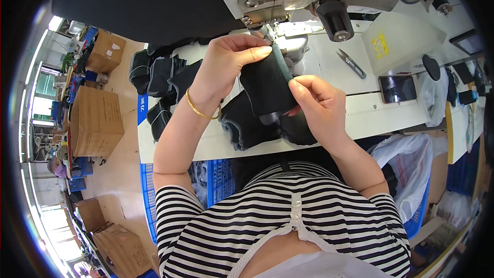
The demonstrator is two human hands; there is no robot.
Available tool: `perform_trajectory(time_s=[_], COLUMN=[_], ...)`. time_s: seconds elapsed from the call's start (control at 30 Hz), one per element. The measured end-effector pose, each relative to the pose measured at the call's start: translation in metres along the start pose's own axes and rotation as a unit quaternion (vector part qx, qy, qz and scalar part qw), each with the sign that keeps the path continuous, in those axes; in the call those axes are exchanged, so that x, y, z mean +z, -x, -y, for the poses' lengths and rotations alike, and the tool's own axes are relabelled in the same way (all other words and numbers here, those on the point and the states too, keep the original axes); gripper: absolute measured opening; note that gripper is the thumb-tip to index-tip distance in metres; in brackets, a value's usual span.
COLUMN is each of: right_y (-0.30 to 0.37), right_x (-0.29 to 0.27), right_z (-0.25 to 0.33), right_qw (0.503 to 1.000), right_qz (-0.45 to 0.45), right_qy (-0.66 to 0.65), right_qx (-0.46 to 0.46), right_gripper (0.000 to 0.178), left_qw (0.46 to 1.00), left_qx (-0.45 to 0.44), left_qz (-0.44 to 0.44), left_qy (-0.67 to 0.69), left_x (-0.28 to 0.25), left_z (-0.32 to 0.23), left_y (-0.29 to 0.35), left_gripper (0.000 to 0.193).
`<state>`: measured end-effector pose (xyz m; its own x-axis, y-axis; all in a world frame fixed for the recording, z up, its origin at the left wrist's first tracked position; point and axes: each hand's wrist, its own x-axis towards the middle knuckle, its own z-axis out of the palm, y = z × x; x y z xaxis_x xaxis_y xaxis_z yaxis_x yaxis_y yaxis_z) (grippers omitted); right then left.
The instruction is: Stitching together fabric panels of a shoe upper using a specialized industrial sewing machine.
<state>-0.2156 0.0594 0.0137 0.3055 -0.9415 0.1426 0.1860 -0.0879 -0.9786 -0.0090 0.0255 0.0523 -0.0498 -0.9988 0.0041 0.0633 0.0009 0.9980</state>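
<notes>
Between my two hands a black fabric piece [266,85] with a grey-green edge is held up in front of the sewing machine [272,20]. My left hand [234,59] pinches its top edge between thumb and fingers, close to the lit needle area. The right edge is gripped by my right hand [321,105], thumb in front and fingers partly behind the cloth. Below it, a stack of folded black fabric pieces [247,126] lies on the white sewing table [206,144]. Several tied black bundles [160,77] rest at the table's left side.
Right of the machine lie thread snips [352,64] and a phone [397,89]. A clear plastic bag [432,98] hangs at the table's right end. Under the table stand blue crates [221,180] and a white sack [409,162]. Cardboard boxes [96,122] sit on the floor to the left.
</notes>
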Motion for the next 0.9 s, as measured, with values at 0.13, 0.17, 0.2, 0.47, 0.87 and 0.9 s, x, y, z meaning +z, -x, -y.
perform_trajectory(time_s=[0.13, 0.17, 0.2, 0.47, 0.87, 0.9], right_y=[-0.003, -0.004, -0.004, -0.014, -0.013, -0.013], right_x=[0.002, 0.002, 0.002, 0.003, 0.002, 0.002], right_z=[-0.002, -0.001, -0.001, -0.003, -0.010, -0.010], right_qw=[1.000, 1.000, 1.000, 0.999, 0.999, 0.999], right_qz=[-0.004, -0.006, -0.009, -0.005, -0.001, 0.001], right_qy=[-0.019, -0.016, -0.013, -0.043, -0.042, -0.044], right_qx=[0.004, 0.002, 0.001, 0.006, 0.001, -0.001], right_gripper=[0.021, 0.022, 0.022, 0.018, 0.022, 0.022], left_qw=[1.000, 1.000, 1.000, 0.999, 0.999, 0.999], left_qx=[0.011, 0.007, 0.002, 0.000, -0.029, -0.031], left_qz=[-0.005, -0.011, -0.017, -0.050, -0.031, -0.033], left_qy=[0.013, 0.017, 0.022, 0.009, -0.012, -0.004], left_x=[0.000, 0.000, 0.001, 0.003, -0.002, -0.002], left_z=[-0.001, -0.001, -0.002, -0.005, -0.005, -0.004], left_y=[-0.004, -0.005, -0.005, -0.015, -0.015, -0.015], left_gripper=[0.011, 0.010, 0.009, 0.007, 0.019, 0.018])
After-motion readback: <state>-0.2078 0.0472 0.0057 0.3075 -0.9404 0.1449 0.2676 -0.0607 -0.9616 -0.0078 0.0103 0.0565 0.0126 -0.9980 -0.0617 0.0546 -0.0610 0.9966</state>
